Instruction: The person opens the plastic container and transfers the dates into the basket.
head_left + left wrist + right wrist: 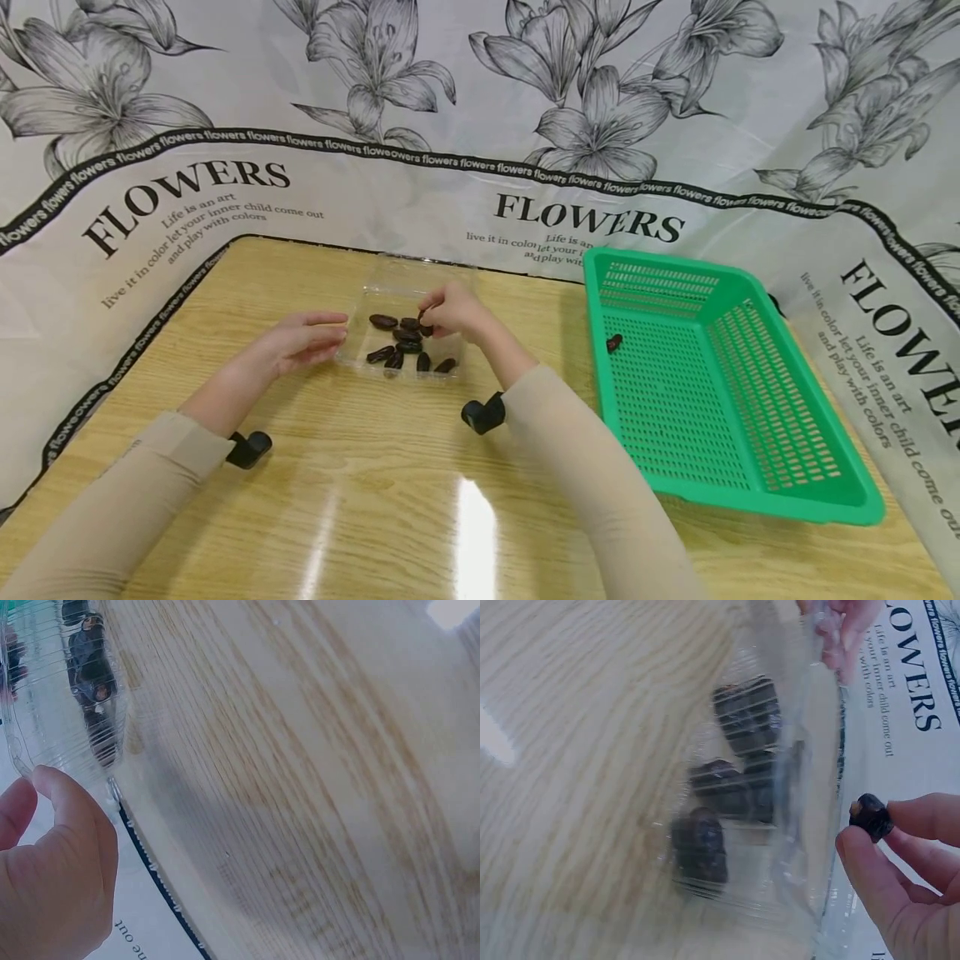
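A clear plastic tray (358, 357) sits mid-table and holds several dark dates (397, 346). My left hand (303, 342) rests against the tray's left side, fingers straight; in the left wrist view my fingertips (56, 796) touch the tray's ribbed wall (67, 720). My right hand (450, 310) hovers over the tray's far right part and pinches one dark date (870, 817) between thumb and fingers. Other dates (739, 761) show through the tray wall (799, 847) in the right wrist view. A green slotted basket (757, 492) stands to the right with one date (614, 342) inside.
The wooden table (390, 500) is ringed by a white cloth backdrop (480, 100) printed with flowers and lettering. Small black wrist mounts (482, 413) sit by both sleeves. The basket fills the table's right side.
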The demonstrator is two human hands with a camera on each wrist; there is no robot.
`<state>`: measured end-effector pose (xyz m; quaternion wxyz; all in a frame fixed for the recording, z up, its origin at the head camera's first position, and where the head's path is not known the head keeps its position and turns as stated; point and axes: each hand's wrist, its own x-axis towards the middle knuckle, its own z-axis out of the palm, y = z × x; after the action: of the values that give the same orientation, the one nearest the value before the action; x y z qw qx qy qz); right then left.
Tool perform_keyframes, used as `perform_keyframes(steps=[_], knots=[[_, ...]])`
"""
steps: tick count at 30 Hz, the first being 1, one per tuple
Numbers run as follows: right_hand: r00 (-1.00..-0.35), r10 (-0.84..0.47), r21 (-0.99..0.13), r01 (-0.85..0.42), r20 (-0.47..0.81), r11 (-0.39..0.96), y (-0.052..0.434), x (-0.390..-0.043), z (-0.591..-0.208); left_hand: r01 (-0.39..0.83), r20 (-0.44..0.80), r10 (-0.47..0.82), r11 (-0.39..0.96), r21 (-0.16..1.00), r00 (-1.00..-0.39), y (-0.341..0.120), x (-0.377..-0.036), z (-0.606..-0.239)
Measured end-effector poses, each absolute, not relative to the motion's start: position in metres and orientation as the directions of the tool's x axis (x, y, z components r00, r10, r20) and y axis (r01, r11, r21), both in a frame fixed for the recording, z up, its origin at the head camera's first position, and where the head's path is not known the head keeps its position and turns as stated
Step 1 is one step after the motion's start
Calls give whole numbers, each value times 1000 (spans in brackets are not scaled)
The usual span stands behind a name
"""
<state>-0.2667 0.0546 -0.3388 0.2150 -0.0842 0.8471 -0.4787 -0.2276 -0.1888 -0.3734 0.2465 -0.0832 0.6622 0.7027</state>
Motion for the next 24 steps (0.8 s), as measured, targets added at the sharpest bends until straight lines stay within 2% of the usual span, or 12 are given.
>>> perform_keyframes(steps=[7, 24], knots=[[-873, -360, -903, 181, -330, 390, 63, -265, -318, -460, -444, 240, -10, 888, -863, -189, -227, -373], [-842, -465, -946, 150, -274, 286, 112, -251, -275, -475, -458, 239, -18, 880, -856, -188, -224, -368]])
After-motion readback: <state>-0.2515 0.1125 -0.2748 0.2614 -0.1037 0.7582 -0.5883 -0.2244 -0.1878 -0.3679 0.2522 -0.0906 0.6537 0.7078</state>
